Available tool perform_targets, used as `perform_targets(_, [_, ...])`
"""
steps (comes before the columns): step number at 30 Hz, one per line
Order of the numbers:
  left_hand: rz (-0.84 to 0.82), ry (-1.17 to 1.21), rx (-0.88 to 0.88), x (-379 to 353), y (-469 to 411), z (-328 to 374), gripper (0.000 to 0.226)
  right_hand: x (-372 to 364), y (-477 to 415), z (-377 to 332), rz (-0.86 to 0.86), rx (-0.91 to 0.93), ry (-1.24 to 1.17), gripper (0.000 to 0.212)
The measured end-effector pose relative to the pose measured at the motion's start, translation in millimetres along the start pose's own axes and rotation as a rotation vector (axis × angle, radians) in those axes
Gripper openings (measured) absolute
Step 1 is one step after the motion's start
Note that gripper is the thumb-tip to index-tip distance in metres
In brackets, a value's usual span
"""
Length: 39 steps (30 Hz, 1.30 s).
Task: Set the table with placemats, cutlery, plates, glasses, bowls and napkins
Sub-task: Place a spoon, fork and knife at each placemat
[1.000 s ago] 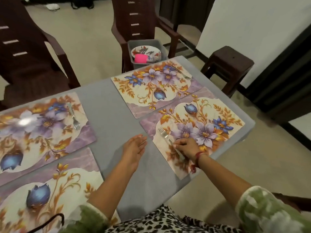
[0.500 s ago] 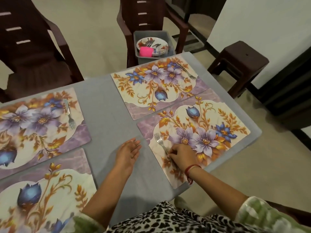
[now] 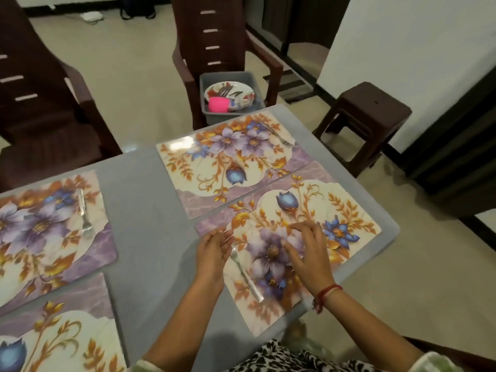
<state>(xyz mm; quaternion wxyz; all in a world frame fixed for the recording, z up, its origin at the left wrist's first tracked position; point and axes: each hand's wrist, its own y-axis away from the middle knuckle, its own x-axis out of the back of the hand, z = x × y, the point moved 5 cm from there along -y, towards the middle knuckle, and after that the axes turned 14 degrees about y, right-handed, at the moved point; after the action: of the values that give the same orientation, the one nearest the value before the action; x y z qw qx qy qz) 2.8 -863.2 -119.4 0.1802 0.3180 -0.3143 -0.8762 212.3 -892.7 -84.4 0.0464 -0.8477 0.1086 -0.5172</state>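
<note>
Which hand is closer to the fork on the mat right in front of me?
Left. The left hand is just left of the tines of the fork; the right hand is farther right, over the purple flowers of the mat.

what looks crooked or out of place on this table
The near right placemat and far right placemat sit skewed to the table edge, their long sides meeting at one end; the fork on the near one lies slanted. Nothing spilled or broken.
</note>
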Motion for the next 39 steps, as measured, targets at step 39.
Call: perform_targets(39, [0.128, 0.186, -0.231, -559, -228, -171, 0.010, 129, -484, 414, -0.188, 0.347, 0.039, 0.068])
